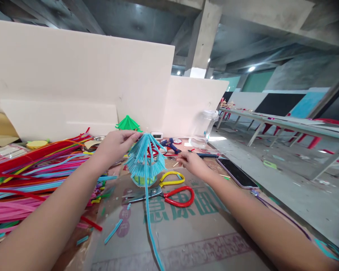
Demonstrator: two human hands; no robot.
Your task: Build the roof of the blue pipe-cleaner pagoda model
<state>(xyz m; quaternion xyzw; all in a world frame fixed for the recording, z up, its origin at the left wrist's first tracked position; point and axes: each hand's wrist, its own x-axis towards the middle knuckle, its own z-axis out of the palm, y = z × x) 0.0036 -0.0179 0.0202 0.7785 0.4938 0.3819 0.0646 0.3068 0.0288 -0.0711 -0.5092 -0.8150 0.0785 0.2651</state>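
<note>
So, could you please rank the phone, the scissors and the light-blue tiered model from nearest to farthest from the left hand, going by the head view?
From the left hand:
1. The light-blue tiered model, its top right by the fingertips.
2. The scissors, lying on the camera's side of it.
3. The phone, far right, past the right hand.
</note>
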